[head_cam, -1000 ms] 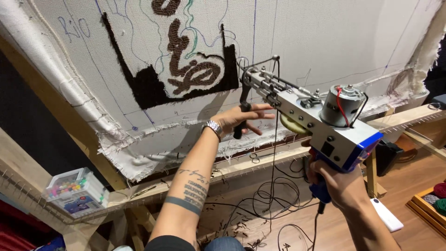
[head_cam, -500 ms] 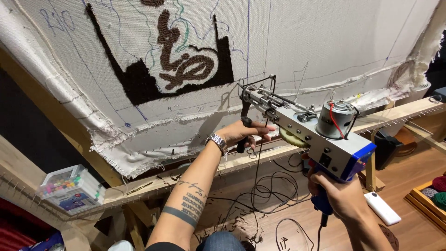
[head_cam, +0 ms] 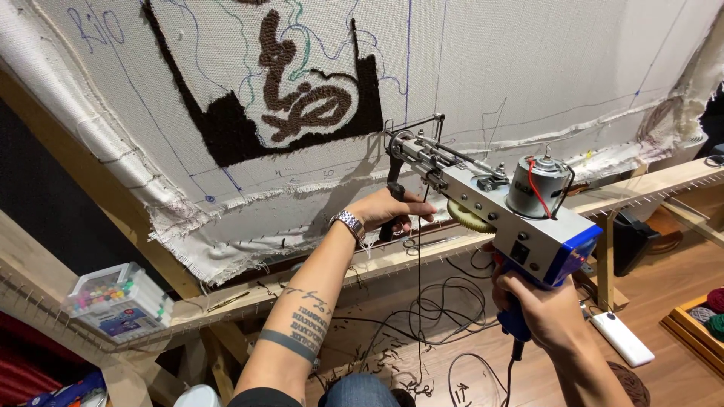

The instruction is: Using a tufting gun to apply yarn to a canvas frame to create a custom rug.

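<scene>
Tufting gun [head_cam: 490,207]: a silver and blue power tool with an exposed motor and a yellow gear, being held in two places so that its weight is being shared and its needle end is being kept aimed at the cloth. The tool is being carried right of centre in the scene, its front tip close to the cloth just below and right of the dark patch; whether the tip is touching cannot be told.

Right hand [head_cam: 539,305]: being kept clenched around the blue rear grip beneath the gun body, where a cable is being led down toward the floor.

Left hand [head_cam: 388,209]: being kept wrapped around the black front handle under the gun's nose, a metal wristwatch [head_cam: 349,224] being worn at the wrist.

Backing cloth [head_cam: 490,68]: pale fabric being held stretched on a wooden frame [head_cam: 377,264], with blue guide lines drawn on it and its ragged edge being left hanging over the lower rail.

Tufted patch [head_cam: 302,105]: a dark brown block with a brown curled figure inside, being displayed at the far upper left of the gun.

Clear box of markers [head_cam: 117,301]: being stored on the frame's lower left rail.

Floor [head_cam: 664,301]: wooden boards, with black cables [head_cam: 437,301] being left in loops below the frame, a white flat device to the right, and a wooden tray of yarn balls [head_cam: 705,316] being kept at the right edge.
</scene>
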